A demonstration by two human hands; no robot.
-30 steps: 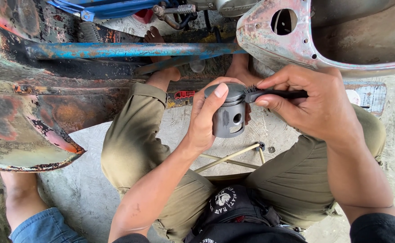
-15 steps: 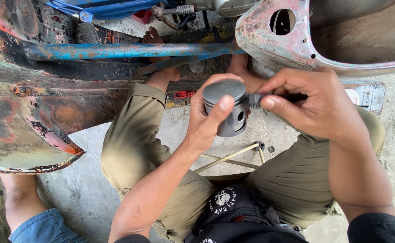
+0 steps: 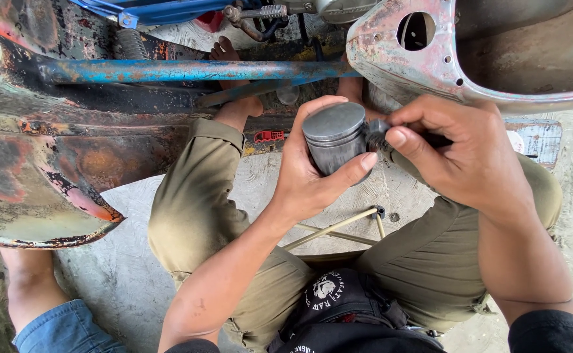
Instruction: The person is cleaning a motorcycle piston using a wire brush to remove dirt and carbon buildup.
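My left hand (image 3: 312, 173) grips a grey metal piston (image 3: 336, 138), its flat crown turned up and towards the left. My right hand (image 3: 459, 150) pinches a dark tool (image 3: 379, 134) whose tip is pressed against the piston's right side. Most of the tool is hidden inside my fingers. Both hands are held above my knees in olive trousers (image 3: 195, 209); I am squatting on a concrete floor.
A rusty, paint-worn scooter body (image 3: 45, 170) lies at the left, with a blue frame tube (image 3: 182, 70) across the top. A pink-grey body shell (image 3: 443, 59) sits at the upper right. Thin metal rods (image 3: 339, 225) lie between my legs. Another person's leg in jeans (image 3: 45, 320) is at bottom left.
The piston has been tilted so its crown faces up and its side hole is hidden. The tool has slid further into my right hand and closer against the piston.
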